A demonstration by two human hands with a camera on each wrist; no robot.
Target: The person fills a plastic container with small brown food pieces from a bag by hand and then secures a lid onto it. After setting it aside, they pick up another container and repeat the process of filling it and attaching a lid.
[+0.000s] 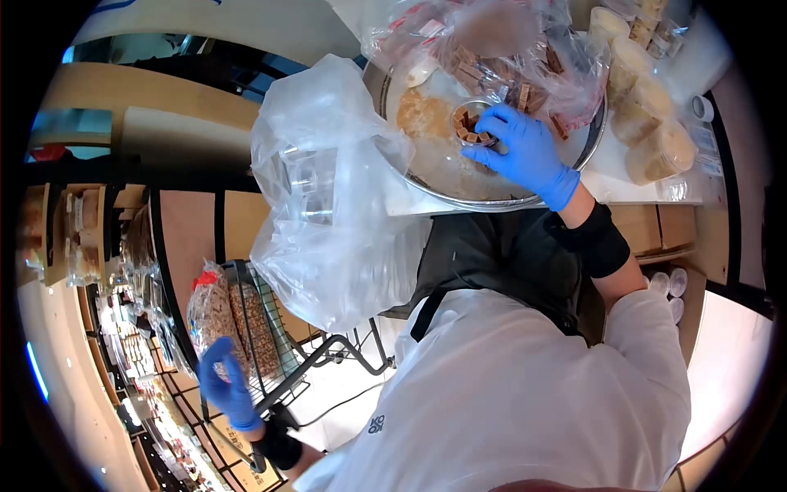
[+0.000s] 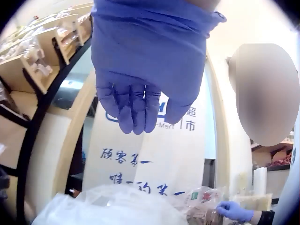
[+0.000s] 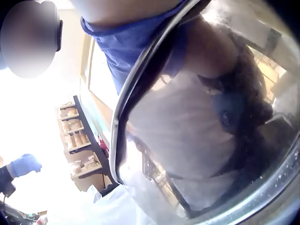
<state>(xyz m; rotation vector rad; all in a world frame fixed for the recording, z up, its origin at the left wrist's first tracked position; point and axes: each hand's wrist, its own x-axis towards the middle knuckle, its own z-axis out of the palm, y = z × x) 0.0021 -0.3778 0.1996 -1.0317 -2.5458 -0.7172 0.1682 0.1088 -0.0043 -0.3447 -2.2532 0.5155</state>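
Note:
My right hand (image 1: pixel 529 156), in a blue glove, grips a small clear round tub (image 1: pixel 475 102) with thumb and fingers at its rim. Short brown sticks (image 1: pixel 467 131) lie inside the tub. It stands over a wide shiny metal basin (image 1: pixel 459 199), where crumbs and more brown sticks (image 1: pixel 525 97) lie beside a crumpled clear bag (image 1: pixel 574 70). In the right wrist view the basin's wall (image 3: pixel 187 131) hides the right fingers. My left hand (image 1: pixel 228 389), also gloved, hangs away from the table with loosely bent fingers and holds nothing; its fingers (image 2: pixel 137 110) point down in the left wrist view.
A large translucent plastic bag (image 1: pixel 328 197) with clear containers inside hangs left of the basin. Several filled tubs (image 1: pixel 660 152) line the table's right side. A wire cart (image 1: pixel 275 320) with bagged goods (image 1: pixel 217 316) stands near the left hand. Shelves (image 1: pixel 131 246) run along the left.

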